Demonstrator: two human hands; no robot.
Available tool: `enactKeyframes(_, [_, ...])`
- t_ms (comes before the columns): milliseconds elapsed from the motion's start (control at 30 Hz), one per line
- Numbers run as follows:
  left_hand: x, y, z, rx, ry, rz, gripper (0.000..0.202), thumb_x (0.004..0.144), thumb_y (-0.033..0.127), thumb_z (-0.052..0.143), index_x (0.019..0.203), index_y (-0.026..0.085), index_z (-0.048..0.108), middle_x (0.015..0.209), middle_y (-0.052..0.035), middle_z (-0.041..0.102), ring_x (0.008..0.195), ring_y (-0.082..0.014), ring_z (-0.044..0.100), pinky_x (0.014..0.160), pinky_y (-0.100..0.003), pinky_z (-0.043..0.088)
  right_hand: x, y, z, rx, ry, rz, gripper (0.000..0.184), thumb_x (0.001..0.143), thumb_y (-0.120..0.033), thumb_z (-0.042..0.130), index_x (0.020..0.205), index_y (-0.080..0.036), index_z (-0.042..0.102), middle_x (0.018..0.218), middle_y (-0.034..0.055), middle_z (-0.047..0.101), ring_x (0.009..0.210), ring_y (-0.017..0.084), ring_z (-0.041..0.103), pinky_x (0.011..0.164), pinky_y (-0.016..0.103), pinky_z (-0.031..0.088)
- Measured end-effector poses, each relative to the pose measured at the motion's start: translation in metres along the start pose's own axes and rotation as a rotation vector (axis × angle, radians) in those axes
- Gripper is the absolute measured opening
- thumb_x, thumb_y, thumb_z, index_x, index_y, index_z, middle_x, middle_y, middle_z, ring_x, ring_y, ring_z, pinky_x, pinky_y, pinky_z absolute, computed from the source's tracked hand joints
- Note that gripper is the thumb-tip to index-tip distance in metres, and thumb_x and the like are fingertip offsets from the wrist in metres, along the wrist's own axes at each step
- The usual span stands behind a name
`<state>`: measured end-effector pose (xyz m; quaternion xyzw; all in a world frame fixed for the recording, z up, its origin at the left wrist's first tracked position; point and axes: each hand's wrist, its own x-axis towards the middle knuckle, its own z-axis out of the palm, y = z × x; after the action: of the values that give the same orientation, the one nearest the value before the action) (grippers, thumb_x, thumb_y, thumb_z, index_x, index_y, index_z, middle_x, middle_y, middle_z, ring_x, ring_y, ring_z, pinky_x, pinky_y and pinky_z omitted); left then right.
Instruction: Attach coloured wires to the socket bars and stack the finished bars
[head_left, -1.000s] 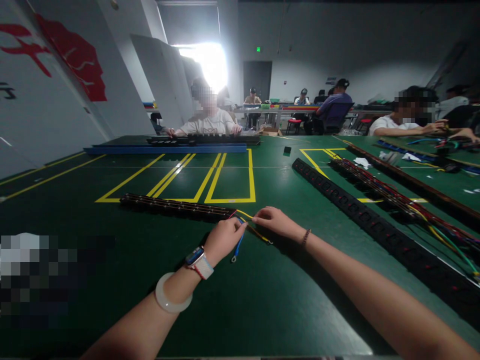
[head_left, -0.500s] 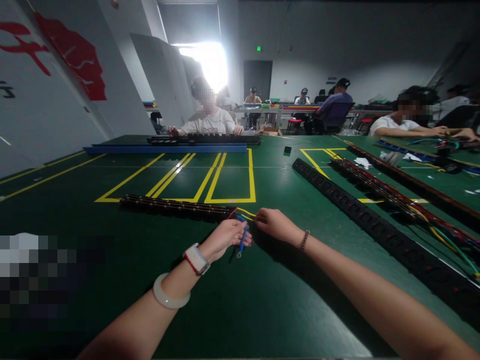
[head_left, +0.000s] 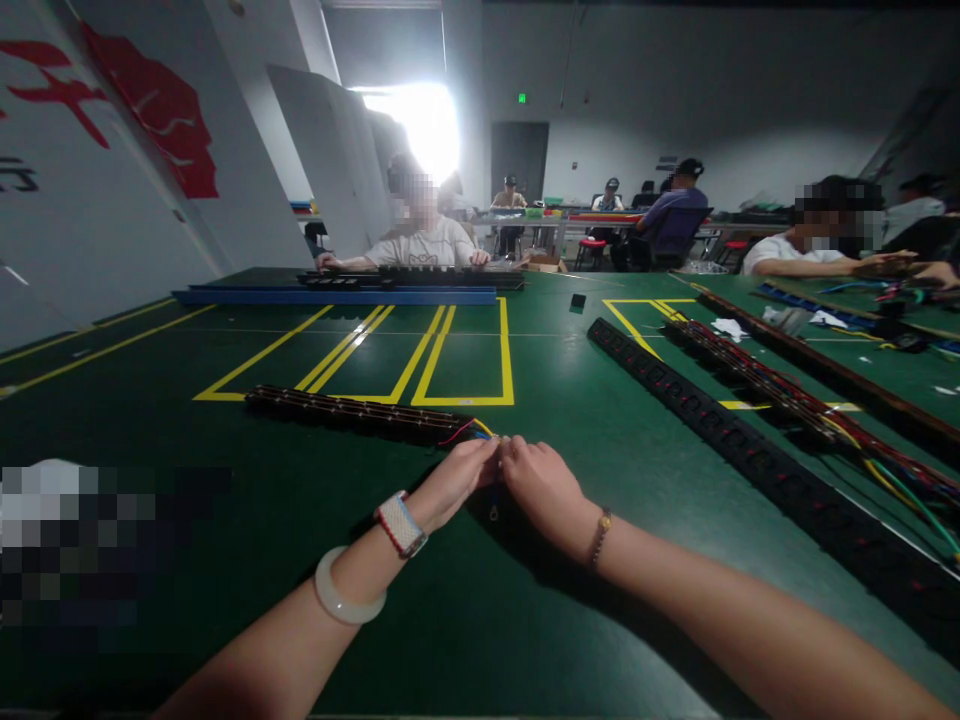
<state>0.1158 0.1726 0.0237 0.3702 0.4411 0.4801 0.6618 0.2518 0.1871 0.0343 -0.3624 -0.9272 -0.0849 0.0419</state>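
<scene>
Dark strip (head_left: 360, 411) with wires (head_left: 484, 428)
It lies slanted, left end farther; the wires, red, yellow and blue, leave its right end.

One watch (head_left: 402, 524), one bangle (head_left: 327, 588), one beaded bracelet (head_left: 601, 538), one dangling ring terminal (head_left: 493, 514) — one green sign (head_left: 522, 98).

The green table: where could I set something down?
The green table looks bare between the left arm and right arm, and between the right hand and long black strip. It's crowded at the right, with a wire bundle and paper scraps, and where the left hand meets the right at the wires.
</scene>
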Motion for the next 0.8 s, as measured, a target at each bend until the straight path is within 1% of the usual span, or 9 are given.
enactKeyframes(100, [-0.002, 0.0, 0.003, 0.01, 0.024, 0.006, 0.016, 0.088, 0.025, 0.054, 0.092, 0.012, 0.062, 0.095, -0.008, 0.068, 0.089, -0.0145, 0.063, 0.085, -0.027, 0.046, -0.004, -0.011, 0.003, -0.024, 0.052, -0.026, 0.037, 0.088, -0.007, 0.037, 0.122, 0.0, 0.049, 0.107, 0.0241, 0.058, 0.091, 0.027, 0.059, 0.074, 0.037, 0.047])
enactKeyframes(167, [-0.003, -0.002, 0.004, 0.012, 0.028, 0.007, 0.017, 0.087, 0.027, 0.056, 0.092, 0.012, 0.062, 0.095, -0.008, 0.068, 0.09, -0.015, 0.062, 0.086, -0.027, 0.045, -0.008, -0.019, 0.004, 0.017, 0.068, -0.027, 0.041, 0.086, -0.008, 0.04, 0.125, 0.002, 0.048, 0.114, 0.0265, 0.056, 0.102, 0.029, 0.056, 0.08, 0.039, 0.047])
enactKeyframes(267, [-0.001, -0.007, 0.003, 0.005, 0.019, -0.012, 0.023, 0.084, 0.033, 0.059, 0.086, 0.011, 0.062, 0.087, -0.0081, 0.068, 0.085, -0.0158, 0.062, 0.082, -0.028, 0.045, -0.012, -0.026, 0.002, 0.148, 0.055, 0.021, 0.047, 0.083, -0.011, 0.045, 0.128, 0.001, 0.046, 0.123, 0.0265, 0.052, 0.113, 0.03, 0.051, 0.091, 0.04, 0.043])
enactKeyframes(333, [0.001, -0.011, 0.0, 0.008, 0.025, -0.01, 0.025, 0.083, 0.035, 0.06, 0.082, 0.011, 0.062, 0.082, -0.007, 0.068, 0.079, -0.0151, 0.062, 0.078, -0.027, 0.045, -0.014, -0.024, -0.003, 0.232, 0.028, 0.025, 0.049, 0.082, -0.013, 0.046, 0.129, 0.001, 0.046, 0.124, 0.0252, 0.052, 0.114, 0.028, 0.05, 0.093, 0.038, 0.042])
enactKeyframes(433, [0.003, -0.013, -0.003, 0.025, 0.067, -0.01, 0.023, 0.084, 0.033, 0.059, 0.082, 0.01, 0.062, 0.077, -0.0046, 0.066, 0.072, -0.0125, 0.059, 0.069, -0.023, 0.043, -0.011, -0.009, -0.02, 0.348, -0.039, -0.031, 0.039, 0.088, -0.02, 0.043, 0.121, -0.004, 0.054, 0.113, 0.0201, 0.059, 0.101, 0.022, 0.056, 0.087, 0.032, 0.045])
enactKeyframes(500, [0.003, -0.012, -0.004, 0.017, 0.08, -0.025, 0.019, 0.085, 0.03, 0.057, 0.083, 0.011, 0.062, 0.075, -0.0029, 0.065, 0.068, -0.0108, 0.058, 0.064, -0.021, 0.042, -0.007, 0.005, -0.035, 0.407, -0.101, -0.049, 0.031, 0.092, -0.025, 0.039, 0.104, -0.011, 0.064, 0.1, 0.014, 0.064, 0.084, 0.018, 0.06, 0.077, 0.027, 0.045])
enactKeyframes(600, [0.002, -0.009, -0.004, -0.001, 0.019, -0.038, 0.019, 0.086, 0.028, 0.055, 0.08, 0.012, 0.061, 0.074, -0.0028, 0.064, 0.068, -0.0111, 0.058, 0.067, -0.023, 0.044, -0.002, 0.025, -0.052, 0.407, -0.116, 0.017, 0.034, 0.093, -0.032, 0.041, 0.079, -0.017, 0.068, 0.081, 0.0076, 0.065, 0.068, 0.014, 0.058, 0.062, 0.023, 0.04])
enactKeyframes(700, [0.001, -0.007, -0.005, -0.001, -0.028, -0.038, 0.02, 0.085, 0.031, 0.056, 0.082, 0.012, 0.061, 0.077, -0.0044, 0.065, 0.072, -0.0129, 0.06, 0.071, -0.025, 0.045, -0.002, 0.031, -0.057, 0.365, -0.117, 0.084, 0.035, 0.091, -0.039, 0.047, 0.071, -0.018, 0.067, 0.07, 0.0051, 0.064, 0.06, 0.013, 0.056, 0.054, 0.023, 0.034])
enactKeyframes(800, [0.001, -0.007, -0.006, 0.015, 0.003, -0.031, 0.021, 0.084, 0.032, 0.057, 0.085, 0.012, 0.061, 0.079, -0.004, 0.064, 0.072, -0.012, 0.059, 0.066, -0.023, 0.044, -0.004, 0.025, -0.056, 0.341, -0.165, 0.064, 0.032, 0.086, -0.044, 0.054, 0.069, -0.02, 0.066, 0.066, 0.0041, 0.064, 0.057, 0.013, 0.055, 0.051, 0.023, 0.032])
